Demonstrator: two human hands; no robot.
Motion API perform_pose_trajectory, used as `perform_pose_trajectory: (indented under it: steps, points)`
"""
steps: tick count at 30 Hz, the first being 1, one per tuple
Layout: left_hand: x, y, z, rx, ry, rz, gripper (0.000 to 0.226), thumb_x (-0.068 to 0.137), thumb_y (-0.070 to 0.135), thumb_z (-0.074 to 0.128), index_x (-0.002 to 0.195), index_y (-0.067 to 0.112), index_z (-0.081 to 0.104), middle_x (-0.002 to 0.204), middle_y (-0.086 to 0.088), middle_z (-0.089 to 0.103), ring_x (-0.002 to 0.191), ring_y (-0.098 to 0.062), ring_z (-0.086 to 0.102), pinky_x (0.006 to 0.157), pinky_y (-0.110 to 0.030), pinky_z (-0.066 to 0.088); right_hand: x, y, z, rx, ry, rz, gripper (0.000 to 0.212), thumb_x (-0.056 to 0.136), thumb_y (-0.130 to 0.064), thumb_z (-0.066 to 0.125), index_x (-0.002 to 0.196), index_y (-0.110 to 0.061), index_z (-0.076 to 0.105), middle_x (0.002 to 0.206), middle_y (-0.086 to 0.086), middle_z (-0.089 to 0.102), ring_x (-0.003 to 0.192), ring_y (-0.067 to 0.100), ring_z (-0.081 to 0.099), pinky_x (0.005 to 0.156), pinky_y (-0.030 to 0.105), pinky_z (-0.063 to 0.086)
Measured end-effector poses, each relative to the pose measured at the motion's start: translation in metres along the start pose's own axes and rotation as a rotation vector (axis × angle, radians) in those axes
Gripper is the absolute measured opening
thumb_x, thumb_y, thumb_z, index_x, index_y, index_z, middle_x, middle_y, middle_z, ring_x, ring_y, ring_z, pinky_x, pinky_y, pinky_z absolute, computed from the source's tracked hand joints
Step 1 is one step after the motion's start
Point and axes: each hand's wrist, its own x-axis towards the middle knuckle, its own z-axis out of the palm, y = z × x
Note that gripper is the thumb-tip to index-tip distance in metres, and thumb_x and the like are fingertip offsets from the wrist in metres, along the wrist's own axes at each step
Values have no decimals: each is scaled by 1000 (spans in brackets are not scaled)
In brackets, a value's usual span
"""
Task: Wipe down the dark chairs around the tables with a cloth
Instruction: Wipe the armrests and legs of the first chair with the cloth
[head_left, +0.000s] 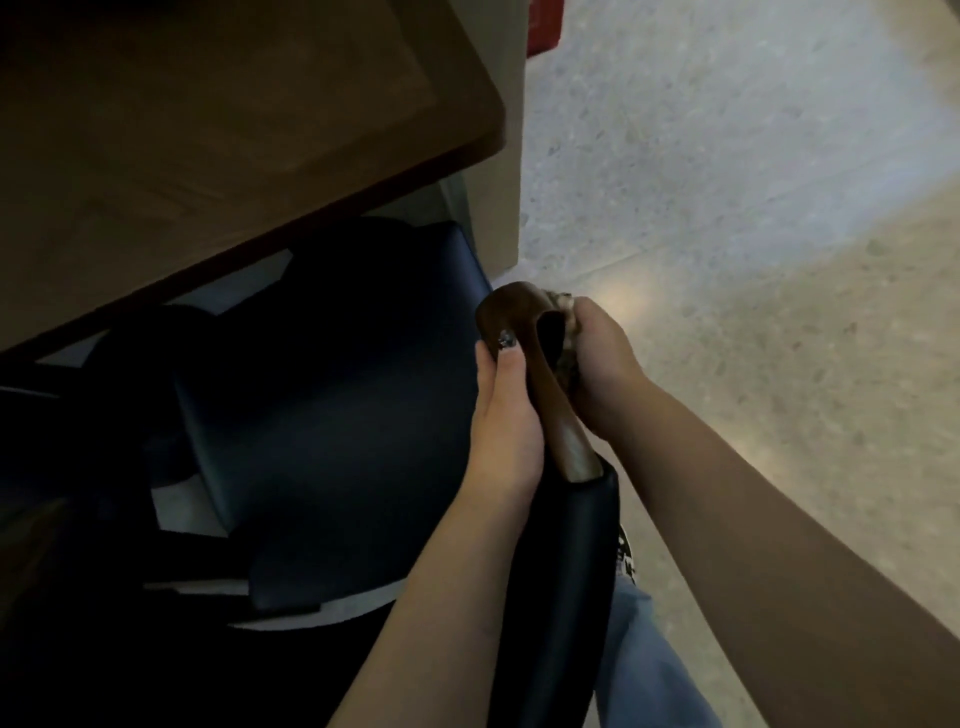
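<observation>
fingers (597, 332) of right hand (605, 358) curl round the cloth (566, 332), pressing it on the chair (332, 415)'s wooden arm (524, 332) | left hand (506, 410) — fingers straight, flat on that arm's inner side | risk: bunched cloth slips off the rounded end — chair shifts under the surface (208, 130)

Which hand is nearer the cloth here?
Right. The right hand grips the cloth against the outer side of the chair's wooden arm. The left hand rests on the arm's inner side, apart from the cloth.
</observation>
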Motion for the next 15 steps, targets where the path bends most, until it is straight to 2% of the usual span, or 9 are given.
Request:
perform_pose_trajectory:
  steps: [1, 2, 3, 4, 6, 8, 10, 12, 15]
  points:
    - [0, -1, 0, -8, 16, -13, 87, 63, 78, 46, 141, 40, 44, 137, 5, 56, 124, -16, 54, 108, -43, 39, -10, 2, -1, 30, -65, -37, 37, 96, -26, 43, 82, -18, 75, 81, 7, 72, 78, 17, 69, 70, 28, 55]
    - [0, -1, -1, -7, 27, -19, 92, 61, 79, 47, 142, 36, 44, 141, 4, 53, 127, -16, 52, 111, -42, 37, -22, 3, -1, 39, -127, -79, 28, 97, -21, 44, 106, -18, 71, 101, 12, 70, 95, 21, 68, 84, 33, 54]
    - [0, -1, -1, 6, 34, -18, 95, 60, 78, 47, 143, 33, 45, 143, 3, 51, 129, -16, 50, 112, -41, 35, -36, 5, 1, 9, -150, -115, 33, 97, -16, 43, 127, -16, 58, 119, 15, 63, 110, 24, 62, 98, 37, 48]
    - [0, 1, -1, 25, 41, -13, 96, 60, 77, 47, 143, 30, 45, 145, 2, 49, 131, -16, 48, 113, -41, 34, -49, 7, 2, -36, -157, -155, 39, 99, -12, 41, 137, -13, 46, 130, 16, 56, 121, 24, 55, 107, 39, 40]
    - [-1, 4, -1, 63, 52, 10, 96, 61, 76, 45, 142, 25, 48, 146, -1, 48, 134, -16, 45, 114, -42, 32, -70, 12, 6, -92, -151, -230, 33, 101, -11, 34, 131, -6, 47, 131, 19, 53, 124, 22, 51, 112, 39, 34]
    - [-5, 6, -1, 83, 52, 32, 94, 64, 76, 44, 140, 22, 51, 144, -3, 50, 134, -17, 45, 115, -43, 31, -83, 12, 9, -85, -124, -232, 28, 103, -15, 32, 117, -12, 56, 120, 13, 60, 117, 19, 55, 109, 37, 36]
    - [-7, 6, -2, 99, 74, 35, 82, 72, 72, 45, 136, 21, 55, 137, -3, 57, 128, -17, 52, 112, -43, 35, -83, 8, 9, -164, -101, -187, 30, 102, -27, 36, 96, -22, 65, 100, 1, 69, 102, 9, 62, 98, 34, 43]
    - [-6, 4, -3, 40, 84, 12, 65, 82, 63, 46, 130, 21, 59, 126, -5, 65, 118, -18, 60, 108, -42, 41, -72, 4, 3, -352, -31, -138, 36, 97, -41, 39, 80, -25, 66, 82, -3, 70, 83, 9, 66, 82, 32, 48]
    - [-4, 0, -3, -33, 111, -22, 51, 90, 56, 46, 122, 21, 64, 114, -6, 70, 107, -19, 66, 94, -32, 50, -45, 5, -5, -433, 59, -48, 42, 93, -49, 41, 88, -18, 68, 87, 4, 69, 83, 20, 65, 78, 35, 51]
